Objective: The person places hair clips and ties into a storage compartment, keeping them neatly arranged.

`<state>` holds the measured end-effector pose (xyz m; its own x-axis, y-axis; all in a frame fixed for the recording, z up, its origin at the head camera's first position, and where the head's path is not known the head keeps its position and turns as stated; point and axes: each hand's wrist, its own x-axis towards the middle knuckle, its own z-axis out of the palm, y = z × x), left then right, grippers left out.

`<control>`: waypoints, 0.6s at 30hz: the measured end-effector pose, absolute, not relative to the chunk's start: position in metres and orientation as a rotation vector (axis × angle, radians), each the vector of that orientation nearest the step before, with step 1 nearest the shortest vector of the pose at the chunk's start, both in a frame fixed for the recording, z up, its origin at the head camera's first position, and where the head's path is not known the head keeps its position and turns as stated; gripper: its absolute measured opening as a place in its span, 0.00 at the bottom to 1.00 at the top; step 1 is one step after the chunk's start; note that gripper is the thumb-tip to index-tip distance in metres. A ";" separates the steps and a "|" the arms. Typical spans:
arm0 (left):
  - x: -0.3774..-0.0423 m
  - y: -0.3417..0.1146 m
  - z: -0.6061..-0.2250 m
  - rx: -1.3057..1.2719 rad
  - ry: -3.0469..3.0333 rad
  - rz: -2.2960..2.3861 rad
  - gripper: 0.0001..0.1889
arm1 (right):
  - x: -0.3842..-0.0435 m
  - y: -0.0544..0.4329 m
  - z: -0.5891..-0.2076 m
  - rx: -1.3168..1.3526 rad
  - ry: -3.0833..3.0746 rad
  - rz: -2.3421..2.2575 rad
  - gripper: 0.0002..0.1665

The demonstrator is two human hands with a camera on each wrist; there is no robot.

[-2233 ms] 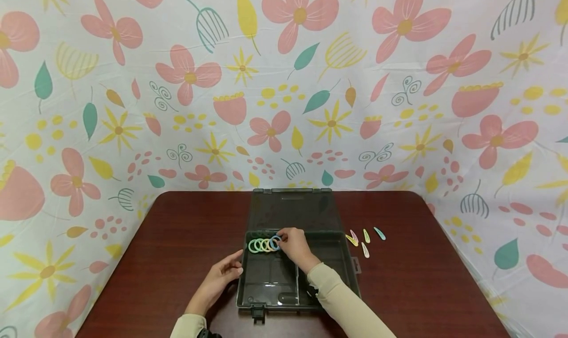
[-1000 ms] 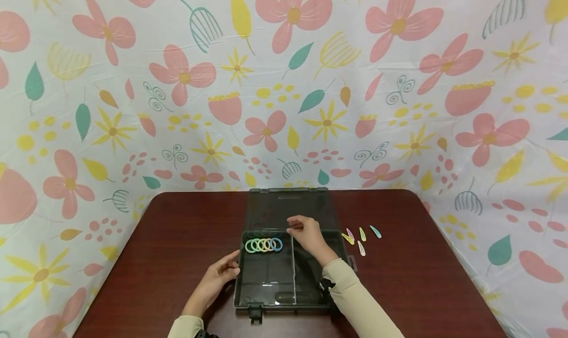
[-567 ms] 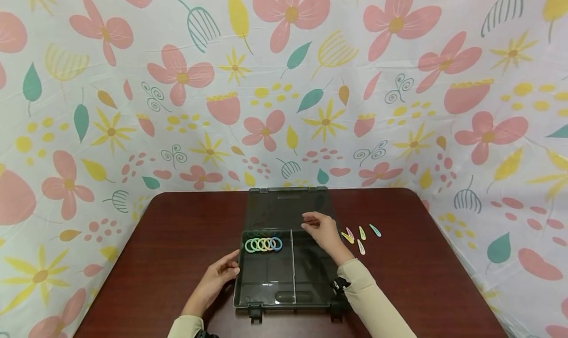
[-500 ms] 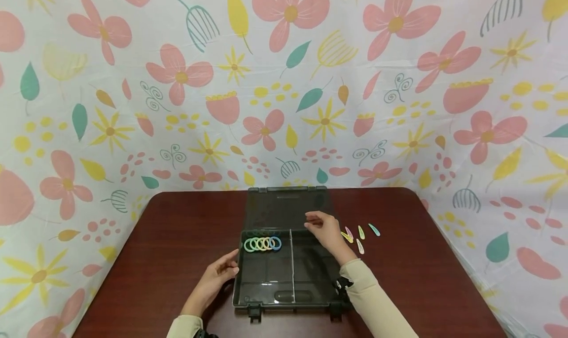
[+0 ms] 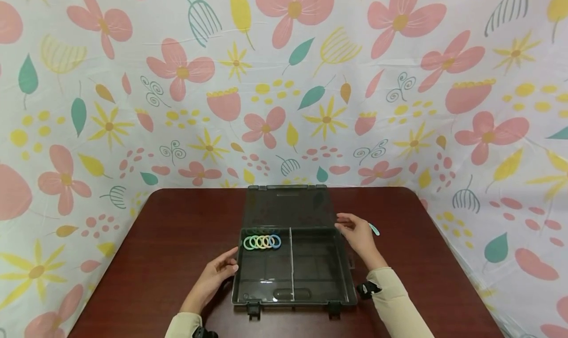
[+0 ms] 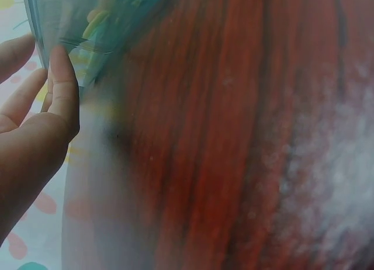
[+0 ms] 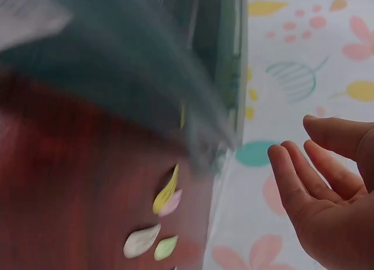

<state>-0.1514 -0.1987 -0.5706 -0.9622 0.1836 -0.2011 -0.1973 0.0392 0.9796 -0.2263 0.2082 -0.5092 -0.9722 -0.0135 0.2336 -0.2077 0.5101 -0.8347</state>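
Observation:
A dark see-through plastic box (image 5: 315,291) lies with its lid (image 5: 288,207) folded back. In its left compartment, pastel rings (image 5: 279,242), likely hair ties, overlap in a row. My left hand (image 5: 213,281) touches the box's left wall with relaxed fingertips. Beyond the right wall, my right hand (image 5: 361,239) hovers with thumb and fingers apart, holding nothing. It hides most of the snap hair clips in the head view; a blue clip (image 5: 374,229) shows past it. The right wrist view shows a yellow clip (image 7: 165,194), a pink clip (image 7: 171,203), a white clip (image 7: 141,241) and a green clip (image 7: 166,248).
A white divider (image 5: 291,264) splits the box into two compartments. Two latches, one of them the left latch (image 5: 254,310), jut from its front edge. The brown table (image 5: 177,229) extends around the box, with a flowered cloth (image 5: 284,81) behind it.
My right hand has let go of the blue ring, which stays at the row's right end, and has moved right across the box to the clips. The left hand stays at the wall.

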 end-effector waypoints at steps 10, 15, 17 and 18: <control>-0.151 -0.198 -0.569 -0.006 2.048 2.022 0.31 | -0.220 0.250 -0.523 -0.007 -2.614 1.377 0.19; -0.151 -0.197 -0.568 -0.017 2.044 2.010 0.30 | -0.215 0.263 -0.531 -0.065 -2.640 1.365 0.21; -0.151 -0.197 -0.568 -0.020 2.041 2.007 0.30 | -0.214 0.267 -0.534 -0.097 -2.661 1.374 0.21; -0.151 -0.197 -0.568 -0.020 2.041 2.006 0.30 | -0.214 0.268 -0.536 -0.115 -2.672 1.377 0.21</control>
<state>-0.1510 -0.1972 -0.5683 -0.9610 0.1836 -0.2066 -0.2034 0.0365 0.9784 -0.2139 0.2682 -0.5361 -0.9882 0.1285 0.0836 0.0065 0.5798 -0.8148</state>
